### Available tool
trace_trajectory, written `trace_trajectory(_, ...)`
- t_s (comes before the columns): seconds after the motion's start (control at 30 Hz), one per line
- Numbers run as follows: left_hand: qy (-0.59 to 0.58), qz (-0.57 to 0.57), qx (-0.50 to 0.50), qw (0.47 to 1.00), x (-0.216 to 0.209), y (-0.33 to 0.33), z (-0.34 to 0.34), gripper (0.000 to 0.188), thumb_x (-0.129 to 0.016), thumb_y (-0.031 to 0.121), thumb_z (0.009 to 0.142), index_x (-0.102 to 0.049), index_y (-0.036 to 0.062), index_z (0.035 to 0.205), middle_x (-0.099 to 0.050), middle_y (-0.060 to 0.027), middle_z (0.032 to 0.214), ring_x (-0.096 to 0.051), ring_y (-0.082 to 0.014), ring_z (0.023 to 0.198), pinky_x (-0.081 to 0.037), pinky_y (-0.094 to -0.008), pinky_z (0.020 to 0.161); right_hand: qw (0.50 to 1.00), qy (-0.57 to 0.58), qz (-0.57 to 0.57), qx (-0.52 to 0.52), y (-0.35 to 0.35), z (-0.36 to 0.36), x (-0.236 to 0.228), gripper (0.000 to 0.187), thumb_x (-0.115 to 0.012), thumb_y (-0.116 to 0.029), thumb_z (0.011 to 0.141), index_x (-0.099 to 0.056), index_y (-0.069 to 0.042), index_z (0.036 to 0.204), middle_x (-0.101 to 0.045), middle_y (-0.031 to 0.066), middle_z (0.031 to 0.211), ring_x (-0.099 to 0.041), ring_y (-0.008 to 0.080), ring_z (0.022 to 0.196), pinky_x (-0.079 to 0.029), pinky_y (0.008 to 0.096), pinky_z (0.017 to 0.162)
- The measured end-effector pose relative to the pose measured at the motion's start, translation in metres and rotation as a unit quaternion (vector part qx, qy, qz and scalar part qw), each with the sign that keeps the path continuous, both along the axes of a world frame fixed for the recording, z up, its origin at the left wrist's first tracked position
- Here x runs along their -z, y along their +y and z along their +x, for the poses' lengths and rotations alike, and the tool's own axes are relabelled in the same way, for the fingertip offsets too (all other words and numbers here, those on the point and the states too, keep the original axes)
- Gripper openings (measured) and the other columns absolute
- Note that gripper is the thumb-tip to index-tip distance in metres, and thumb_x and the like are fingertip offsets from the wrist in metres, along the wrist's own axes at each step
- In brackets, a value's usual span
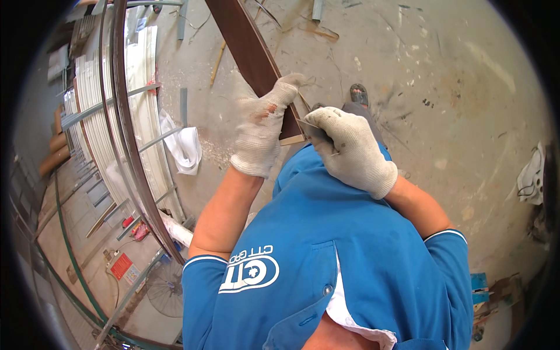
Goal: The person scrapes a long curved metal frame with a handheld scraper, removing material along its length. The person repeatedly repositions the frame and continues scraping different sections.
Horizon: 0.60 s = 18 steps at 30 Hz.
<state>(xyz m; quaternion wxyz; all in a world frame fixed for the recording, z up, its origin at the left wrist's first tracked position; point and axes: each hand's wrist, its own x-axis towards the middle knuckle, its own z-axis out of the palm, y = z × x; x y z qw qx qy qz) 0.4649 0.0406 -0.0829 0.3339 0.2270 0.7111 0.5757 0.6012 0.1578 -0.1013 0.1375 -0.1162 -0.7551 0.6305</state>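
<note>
A long dark brown board (244,44) runs from the far edge down to my waist, its pale cut end toward me. My left hand (259,131), in a knitted off-white glove with a reddish-brown stain, is wrapped round the board near that end. In a matching glove, my right hand (353,146) is closed on a thin, flat grey piece (315,132), held against the board's right edge by the near end. Whether it is a blade or a sheet cannot be made out.
A rack with brown and metal bars (125,111) stands at the left, with long white profiles (93,99) behind it. White wrapping (184,149) hangs by it. A fan (165,286) is lower left. Metal scraps (317,10) lie on the concrete floor (431,76).
</note>
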Motion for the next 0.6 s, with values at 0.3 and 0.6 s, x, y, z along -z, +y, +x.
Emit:
trace_trajectory(0.3, -0.074, -0.008, -0.085, 0.994, -0.01, 0.014, -0.001, 0.031, -0.068, 0.02, 0.098, -0.071, -0.0041, 0.118, -0.073, -0.0098, 0.111, -0.068, -0.0142, 0.102, -0.053, -0.0287, 0.095, 0.951, -0.051, -0.303, -0.039, 0.02, 0.004, 0.002, 0.012, -0.064, -0.005, 0.097, -0.07, 0.003, 0.104, -0.071, 0.0135, 0.082, -0.064, 0.0099, 0.076, -0.053, 0.0288, 0.069)
trace_trajectory(0.6, -0.087, -0.061, -0.077, 0.991, -0.019, 0.018, 0.0, 0.038, -0.067, 0.025, 0.1, -0.067, -0.0029, 0.127, -0.07, -0.0103, 0.122, -0.064, -0.0143, 0.114, -0.05, -0.028, 0.099, 0.997, 0.045, 0.054, -0.02, 0.028, 0.004, -0.009, 0.018, -0.07, 0.002, 0.085, -0.072, -0.003, 0.102, -0.073, 0.0089, 0.091, -0.069, 0.0206, 0.072, -0.055, 0.0291, 0.064)
